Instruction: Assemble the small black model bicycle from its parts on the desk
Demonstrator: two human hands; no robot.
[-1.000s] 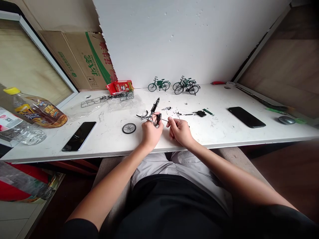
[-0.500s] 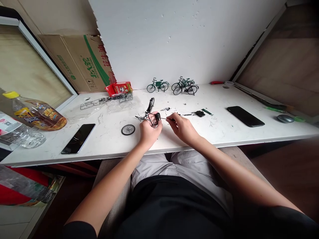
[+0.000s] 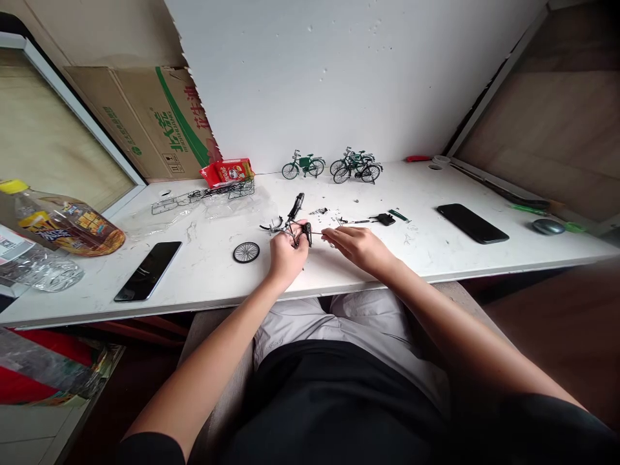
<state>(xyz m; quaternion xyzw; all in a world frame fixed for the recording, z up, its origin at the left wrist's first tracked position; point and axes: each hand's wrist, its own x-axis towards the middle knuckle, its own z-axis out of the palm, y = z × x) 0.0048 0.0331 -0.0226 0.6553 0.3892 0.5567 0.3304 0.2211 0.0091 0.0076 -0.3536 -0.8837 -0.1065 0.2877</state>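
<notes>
My left hand (image 3: 287, 256) is closed around a partly built miniature bicycle (image 3: 297, 205), tilted, with one wheel upward. A black part of it sticks out past my thumb toward the right. My right hand (image 3: 361, 247) pinches a thin screwdriver (image 3: 316, 233) whose shaft points left and meets that black part; its handle is mostly hidden by my fingers. On the table left of the bicycle lies a loose spoked wheel (image 3: 246, 252). Small dark parts (image 3: 318, 211) are scattered behind my hands, with a black piece (image 3: 385, 219) and a green strip (image 3: 398, 215) to the right.
Several finished miniature bicycles (image 3: 303, 165) stand at the back. A red packet (image 3: 227, 172) and black wire frames (image 3: 179, 201) lie back left. Phones (image 3: 148, 271) flank my hands, the other (image 3: 472, 223) at right. Bottles (image 3: 72, 223) lie far left, a mouse (image 3: 547, 227) far right.
My right hand's fingers have straightened and rolled over the screwdriver, which stays against the bicycle. The bicycle in my left hand has turned slightly. The whole view has shifted a little.
</notes>
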